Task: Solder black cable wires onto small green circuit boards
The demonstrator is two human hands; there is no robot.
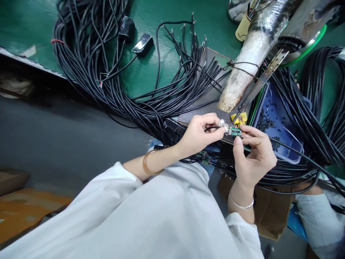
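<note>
My left hand [201,133] is closed in a pinch on the end of a thin black cable [212,127], its fingertip capped in white. My right hand [252,153] is closed on a small green circuit board [234,131], thumb up against its near edge. Cable end and board meet between the two hands, just in front of a dark metal plate [199,108]. More small green boards [204,157] lie below my left wrist. An amber bangle sits on my left wrist, a silver one on the right.
A big bundle of black cables [113,72] sprawls over the green bench. A blue tray [280,126] of tiny black parts stands at the right, under more cables. A wrapped pipe [248,61] slants down toward the plate. Brown cardboard [269,212] hangs below.
</note>
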